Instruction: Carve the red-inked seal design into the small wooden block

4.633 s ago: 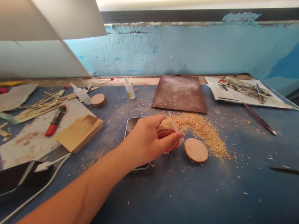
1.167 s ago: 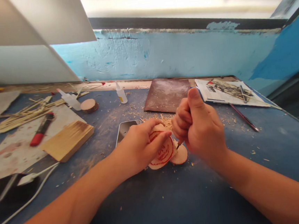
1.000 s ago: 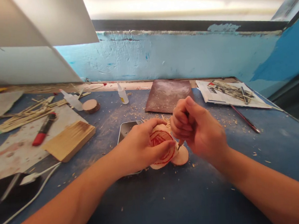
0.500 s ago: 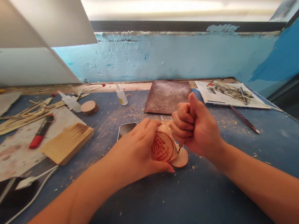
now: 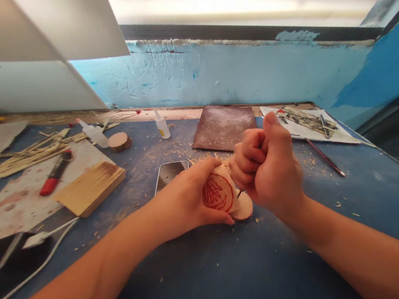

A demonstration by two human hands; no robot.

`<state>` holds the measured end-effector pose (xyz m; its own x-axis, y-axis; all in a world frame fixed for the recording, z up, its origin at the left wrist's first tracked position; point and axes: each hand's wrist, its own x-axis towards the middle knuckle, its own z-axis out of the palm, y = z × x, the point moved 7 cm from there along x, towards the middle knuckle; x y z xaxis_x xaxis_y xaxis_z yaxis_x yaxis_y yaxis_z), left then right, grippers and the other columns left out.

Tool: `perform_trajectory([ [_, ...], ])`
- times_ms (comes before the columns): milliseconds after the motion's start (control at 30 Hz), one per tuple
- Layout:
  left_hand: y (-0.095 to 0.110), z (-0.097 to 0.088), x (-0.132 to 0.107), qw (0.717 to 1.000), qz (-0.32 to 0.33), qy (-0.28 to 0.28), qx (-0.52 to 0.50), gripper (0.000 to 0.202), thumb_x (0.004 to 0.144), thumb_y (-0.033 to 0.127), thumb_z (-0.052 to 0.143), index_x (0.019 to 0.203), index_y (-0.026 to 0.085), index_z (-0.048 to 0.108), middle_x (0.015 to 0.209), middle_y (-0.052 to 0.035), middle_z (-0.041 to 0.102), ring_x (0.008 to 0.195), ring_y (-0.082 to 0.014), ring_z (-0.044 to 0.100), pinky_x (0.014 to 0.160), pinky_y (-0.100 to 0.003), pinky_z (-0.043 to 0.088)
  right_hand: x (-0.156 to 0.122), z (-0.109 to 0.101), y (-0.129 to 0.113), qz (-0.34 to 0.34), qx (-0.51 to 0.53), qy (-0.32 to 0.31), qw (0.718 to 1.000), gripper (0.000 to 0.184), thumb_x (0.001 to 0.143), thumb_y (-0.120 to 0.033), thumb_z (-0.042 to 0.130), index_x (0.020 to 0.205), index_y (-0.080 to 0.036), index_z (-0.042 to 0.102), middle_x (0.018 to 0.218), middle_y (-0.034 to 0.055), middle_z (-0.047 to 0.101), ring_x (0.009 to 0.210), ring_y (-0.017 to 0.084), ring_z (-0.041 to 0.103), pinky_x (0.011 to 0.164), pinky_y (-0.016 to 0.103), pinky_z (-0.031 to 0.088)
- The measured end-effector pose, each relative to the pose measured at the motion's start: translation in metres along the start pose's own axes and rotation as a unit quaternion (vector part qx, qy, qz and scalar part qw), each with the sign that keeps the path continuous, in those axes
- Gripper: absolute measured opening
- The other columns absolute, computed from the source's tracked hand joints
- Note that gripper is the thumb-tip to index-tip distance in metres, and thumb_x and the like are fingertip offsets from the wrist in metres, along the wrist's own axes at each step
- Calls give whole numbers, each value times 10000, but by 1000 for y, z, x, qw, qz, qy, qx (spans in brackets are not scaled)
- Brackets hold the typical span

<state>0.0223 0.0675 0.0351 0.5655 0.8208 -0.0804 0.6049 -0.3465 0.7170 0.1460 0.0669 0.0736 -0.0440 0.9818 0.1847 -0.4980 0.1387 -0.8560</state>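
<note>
Between the thumb and fingers of my left hand [image 5: 192,194] is a light wood piece [image 5: 219,193], tilted, its face marked with a red circle and red strokes. Below its right edge a round wood slice [image 5: 243,207] lies on the table, partly covered. My right hand [image 5: 269,164] is a fist with the thumb up, wrapped around a carving tool whose handle is hidden. Only its thin dark shaft [image 5: 239,194] shows below the fist, close to the wood piece; whether the tip touches is unclear. A phone [image 5: 169,174] lies partly behind my left hand.
Wood shavings lie about the blue table [image 5: 210,269]. To the left are a wood block [image 5: 91,189], a red marker [image 5: 57,173], thin sticks [image 5: 32,155] and a round slice [image 5: 118,141]. Farther back stand a small bottle [image 5: 162,125] and a brown sheet [image 5: 223,126]; a pencil [image 5: 326,158] lies right.
My right fist has moved slightly up and right and turned a little. The wood piece stays in my left hand, tilted slightly differently. More of the phone shows.
</note>
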Motion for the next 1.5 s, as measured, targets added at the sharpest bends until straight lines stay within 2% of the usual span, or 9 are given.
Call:
perform_trajectory([
  [167,1,-1,-2,1000,3,12,3,884,633,445,954,1371,220,520,1372,-124,650,1226,-356,631,1056,-509,497,1,-4,2,8,2,25,1000,627,962,-633,554,547,-225,320,479,-76,209,372,71,188,339,233,168],
  [567,2,2,-3,1000,-5,13,1,778,675,427,931,1325,247,543,1298,-88,681,1150,-329,658,974,-482,533,4,-7,14,29,-29,17,999,575,954,-533,589,545,-225,326,486,-78,233,379,62,218,355,214,193],
  [667,2,0,-5,999,-3,35,20,883,637,459,950,1368,224,516,1346,-112,652,1203,-347,630,1017,-500,509,5,-7,7,21,16,29,999,552,969,-483,527,542,-229,285,473,-81,193,356,63,178,342,220,157],
  [833,1,3,-6,999,-10,29,22,805,668,444,937,1338,244,539,1367,-106,649,1224,-360,627,1032,-516,503,5,-2,-1,41,19,14,999,550,976,-466,517,536,-224,291,477,-72,211,366,64,199,354,225,166],
  [933,2,2,-7,998,-12,46,35,911,637,497,946,1383,228,498,1364,-131,642,1216,-378,627,1019,-528,510,4,-4,-3,19,25,17,999,533,984,-430,469,528,-225,284,468,-75,181,356,64,161,344,229,144],
  [1100,5,4,-8,999,-4,34,28,779,693,428,917,1348,283,520,1313,-84,669,1188,-355,645,968,-504,533,3,-6,6,39,2,3,999,541,968,-457,537,535,-222,314,483,-70,229,383,64,198,356,221,181],
  [1233,5,3,-9,998,-5,53,40,804,672,472,918,1340,294,509,1306,-94,662,1171,-376,648,958,-521,529,4,-6,1,22,13,-4,1000,493,956,-410,500,541,-227,307,478,-77,193,370,69,167,350,225,169],
  [1367,5,5,-9,998,-4,47,46,754,696,435,906,1320,295,506,1295,-90,662,1168,-366,651,945,-503,535,2,-3,-1,41,-1,-12,999,487,956,-382,506,531,-224,329,488,-68,220,394,72,179,354,230,173],
  [1500,6,5,-10,997,-4,52,54,815,688,454,920,1344,269,472,1363,-117,622,1227,-367,617,1003,-515,511,0,-5,-4,1,7,1,1000,461,968,-325,441,529,-225,341,472,-63,224,385,79,171,354,241,169],
])
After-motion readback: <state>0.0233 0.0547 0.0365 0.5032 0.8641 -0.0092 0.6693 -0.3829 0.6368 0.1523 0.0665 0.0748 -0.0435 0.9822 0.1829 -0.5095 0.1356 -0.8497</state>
